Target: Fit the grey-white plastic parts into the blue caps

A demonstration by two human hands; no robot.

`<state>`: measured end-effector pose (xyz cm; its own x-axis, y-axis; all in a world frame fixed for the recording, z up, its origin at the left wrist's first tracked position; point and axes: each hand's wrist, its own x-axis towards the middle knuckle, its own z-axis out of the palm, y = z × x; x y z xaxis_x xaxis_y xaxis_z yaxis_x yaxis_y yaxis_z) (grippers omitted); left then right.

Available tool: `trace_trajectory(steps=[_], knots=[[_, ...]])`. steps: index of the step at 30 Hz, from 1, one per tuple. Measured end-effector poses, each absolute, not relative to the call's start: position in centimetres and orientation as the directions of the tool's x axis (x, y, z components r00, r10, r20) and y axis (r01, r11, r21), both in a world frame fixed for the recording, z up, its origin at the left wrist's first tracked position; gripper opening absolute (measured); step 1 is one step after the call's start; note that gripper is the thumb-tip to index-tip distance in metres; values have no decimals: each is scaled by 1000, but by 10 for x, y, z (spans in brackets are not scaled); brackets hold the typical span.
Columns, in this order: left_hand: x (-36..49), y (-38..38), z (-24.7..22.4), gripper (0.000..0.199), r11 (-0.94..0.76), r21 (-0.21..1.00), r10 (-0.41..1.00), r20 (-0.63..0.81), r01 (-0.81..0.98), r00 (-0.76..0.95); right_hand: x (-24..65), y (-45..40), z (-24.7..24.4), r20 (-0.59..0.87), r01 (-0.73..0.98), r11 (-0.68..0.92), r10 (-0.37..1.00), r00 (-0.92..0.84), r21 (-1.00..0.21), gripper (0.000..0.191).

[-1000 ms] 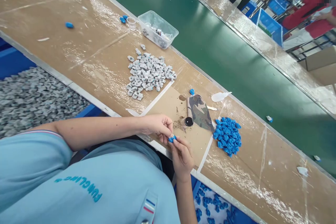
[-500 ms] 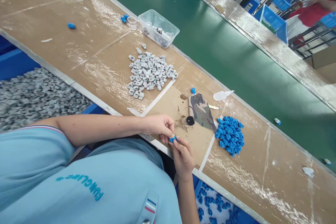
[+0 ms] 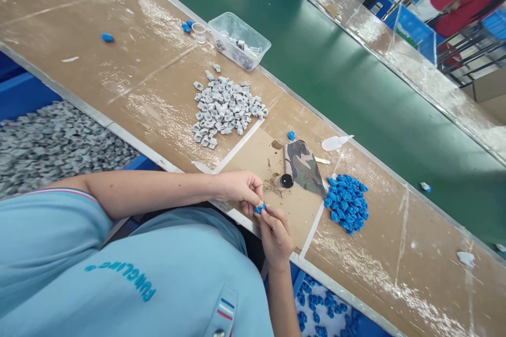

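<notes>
Just over the near edge of the table, both my hands meet at a small blue plastic piece [image 3: 260,208]. My left hand [image 3: 245,191] pinches its upper side, where a pale bit shows at the fingertips. From below, my right hand [image 3: 277,234] grips the same piece between thumb and fingers. Close by stands a small cup of dark liquid [image 3: 286,181], with brown spots around it. A camouflage cloth [image 3: 303,168] lies next to the cup. To the right is a heap of blue pieces [image 3: 347,204]; up and left is a heap of grey pieces [image 3: 227,108].
A clear plastic tub [image 3: 240,42] stands by the green conveyor belt [image 3: 316,63]. A white squeeze bottle [image 3: 336,142] lies beside the cloth. Bins of grey parts [image 3: 63,142] and blue parts [image 3: 324,305] sit below the table. People in red stand across the belt.
My hands and the blue piece stay almost still. On the belt, small pieces have shifted to the right. Across it, the people in red have moved.
</notes>
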<state>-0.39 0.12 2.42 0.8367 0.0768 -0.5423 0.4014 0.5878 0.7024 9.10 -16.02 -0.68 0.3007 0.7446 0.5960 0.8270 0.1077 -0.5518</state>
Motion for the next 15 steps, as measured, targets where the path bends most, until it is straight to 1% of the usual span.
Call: trace_trajectory(steps=[3,6,11,15], knots=[[-4,2,24,32,582,707,65,-534,402,843,91,-160,-7,600,826,111,740,303,-553,14],[-6,3,22,36,584,723,67,-496,369,866,91,-159,-7,590,811,106,741,322,-576,17],[-9,-1,16,43,560,777,148,-437,289,887,92,-158,-5,550,793,33,738,390,-608,21],[-11,-6,17,39,512,819,219,-418,261,882,92,-158,-4,531,795,-1,744,406,-607,21]])
